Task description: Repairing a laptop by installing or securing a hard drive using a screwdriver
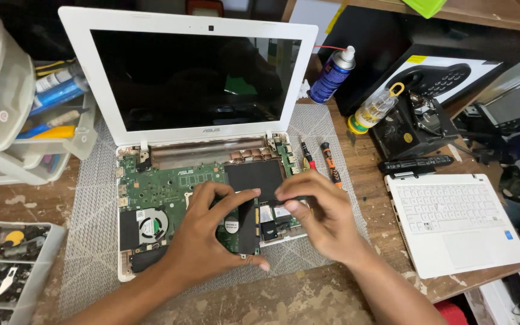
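Head view: laptop (pixel 170 198) keyboard cover (pixel 452 219) already off, right on bench (pixel 332 295); motherboard exposed. Left hand (pixel 203 232) grips drive module (pixel 247 225); right hand (pixel 320 213) pinches dark tool, unseated.

The white plastic laptop shell (pixel 129 102) looks smooth, its black screen (pixel 188 78) glossy and reflective. The green circuit board (pixel 157 186) is matt, with a coppery metal strip (pixel 200 153) above it. Under it lies a grey woven mesh mat (pixel 91 198) on a worn, rough wooden table (pixel 308 295).

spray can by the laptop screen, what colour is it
Blue, with a white cap and thin red straw; spray can shows best in the head view.
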